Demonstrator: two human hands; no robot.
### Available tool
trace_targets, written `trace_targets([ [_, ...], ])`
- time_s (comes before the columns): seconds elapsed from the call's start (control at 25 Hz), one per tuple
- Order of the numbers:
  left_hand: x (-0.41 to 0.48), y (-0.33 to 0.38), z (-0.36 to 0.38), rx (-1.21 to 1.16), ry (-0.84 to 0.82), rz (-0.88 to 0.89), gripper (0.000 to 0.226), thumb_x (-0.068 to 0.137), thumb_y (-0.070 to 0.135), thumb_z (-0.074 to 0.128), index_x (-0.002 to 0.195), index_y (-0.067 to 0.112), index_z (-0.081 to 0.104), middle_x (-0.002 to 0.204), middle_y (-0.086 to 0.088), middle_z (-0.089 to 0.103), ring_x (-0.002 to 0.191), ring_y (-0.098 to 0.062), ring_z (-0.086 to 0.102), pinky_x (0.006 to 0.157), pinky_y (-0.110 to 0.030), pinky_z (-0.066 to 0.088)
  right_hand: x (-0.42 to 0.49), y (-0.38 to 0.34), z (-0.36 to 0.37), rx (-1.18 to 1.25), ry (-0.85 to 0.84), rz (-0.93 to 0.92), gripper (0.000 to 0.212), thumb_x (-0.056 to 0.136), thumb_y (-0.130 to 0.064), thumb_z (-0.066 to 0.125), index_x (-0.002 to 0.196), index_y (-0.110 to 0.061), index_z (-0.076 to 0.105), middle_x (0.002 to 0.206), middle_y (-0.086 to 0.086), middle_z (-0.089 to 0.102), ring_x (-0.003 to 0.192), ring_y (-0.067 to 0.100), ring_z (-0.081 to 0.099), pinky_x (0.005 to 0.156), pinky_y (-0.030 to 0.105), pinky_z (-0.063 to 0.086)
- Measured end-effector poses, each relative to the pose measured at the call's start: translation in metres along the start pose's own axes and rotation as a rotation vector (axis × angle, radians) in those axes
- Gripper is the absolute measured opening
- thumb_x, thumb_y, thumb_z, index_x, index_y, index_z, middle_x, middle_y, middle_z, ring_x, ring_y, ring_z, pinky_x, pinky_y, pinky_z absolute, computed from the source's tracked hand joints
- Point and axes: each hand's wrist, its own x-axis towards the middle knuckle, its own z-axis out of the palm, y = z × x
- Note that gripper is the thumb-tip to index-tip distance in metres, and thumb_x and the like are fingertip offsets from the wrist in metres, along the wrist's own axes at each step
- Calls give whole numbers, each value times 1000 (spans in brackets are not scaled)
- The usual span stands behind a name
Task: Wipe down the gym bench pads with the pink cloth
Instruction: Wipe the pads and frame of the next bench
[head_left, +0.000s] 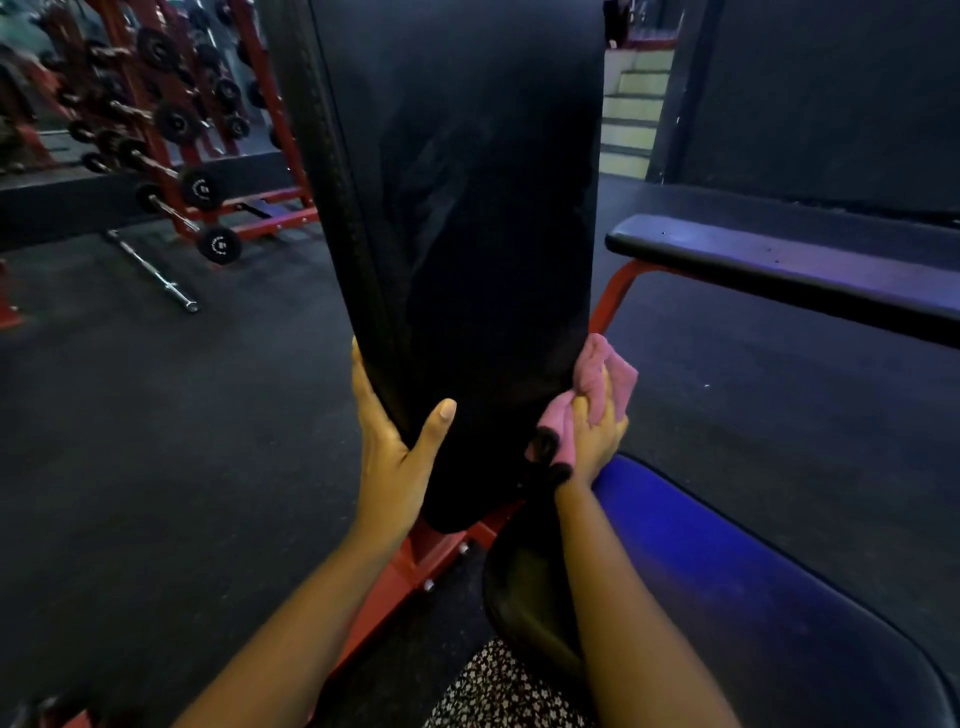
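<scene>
The pink cloth (602, 374) is bunched in the right hand (597, 431), whose fingers curl round it and press it to the right edge of the raised back pad (467, 208), near the pad's lower end. The pad's long axis runs up and away from the person, so nearly all its length lies above the cloth, which suits an upward stroke by that hand. The left hand (395, 457) braces the opposite edge, fingers straight along the side and thumb spread across the face.

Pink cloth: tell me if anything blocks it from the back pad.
Nothing visible. The pink cloth, gripped in the right hand, is beside the upright back pad at its right edge; the left hand braces the opposite edge.
</scene>
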Motion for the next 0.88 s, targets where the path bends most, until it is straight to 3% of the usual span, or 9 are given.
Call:
trace_targets([
  [0.08, 0, -1, -1, 8, -2, 24, 87, 71, 73, 51, 134, 60, -7, 157, 14, 1, 143, -2, 9, 114, -27, 21, 5, -2, 3, 108, -59, 162, 16, 94, -44, 46, 99, -41, 61, 76, -18, 48, 73, 0, 51, 55, 4, 33],
  [0.24, 0, -3, -4, 18, -19, 23, 92, 73, 70, 53, 142, 49, -5, 157, 14, 3, 143, -4, 11, 118, -43, 21, 5, 10, -2, 219, -147, 185, 30, 94, -40, 45, 117, -27, 59, 95, 2, 55, 95, 21, 56, 71, 27, 38],
  [0.32, 0, 5, -8, 17, -6, 53, 92, 73, 69, 54, 143, 45, 0, 156, 12, 9, 143, -5, 16, 116, -46, 24, 2, 9, -16, 294, -176, 69, 37, 90, -37, 48, 124, -26, 56, 113, 9, 55, 104, 21, 56, 77, 28, 46],
  [0.4, 7, 17, -12, 17, 19, 95, 91, 72, 70, 54, 144, 45, 5, 155, 11, 14, 142, -7, 20, 115, -45, 27, -3, -6, -33, 372, -214, -22, 38, 90, -34, 50, 127, -29, 53, 126, 6, 49, 113, 16, 51, 93, 30, 45],
  [0.48, 21, 33, -16, -7, 49, 118, 92, 70, 71, 55, 144, 44, 7, 154, 11, 18, 140, -9, 24, 114, -44, 29, -11, -28, -49, 393, -248, -222, 37, 90, -28, 51, 126, -35, 52, 126, 0, 47, 114, 8, 49, 97, 23, 41],
  [0.56, 41, 53, -20, -45, 95, 140, 91, 69, 70, 55, 143, 44, 10, 152, 10, 22, 137, -8, 29, 113, -41, 31, -11, -60, -62, 434, -221, -453, 38, 89, -19, 55, 125, -30, 55, 122, -6, 48, 113, 0, 48, 96, 13, 37],
  [0.8, 96, 122, -25, -96, 202, 309, 79, 73, 64, 42, 142, 39, 15, 140, 20, 21, 130, 7, 24, 98, -3, 21, 30, -204, -90, 397, -169, -864, 47, 81, -28, 52, 126, -38, 54, 127, 4, 45, 115, 15, 49, 102, 22, 37],
  [0.88, 108, 134, -24, -72, 222, 335, 82, 72, 67, 38, 144, 37, 14, 141, 24, 18, 131, 9, 19, 101, -5, 18, 44, -249, -97, 375, -165, -957, 46, 80, -29, 52, 125, -33, 56, 125, 8, 48, 113, 17, 50, 102, 24, 38],
])
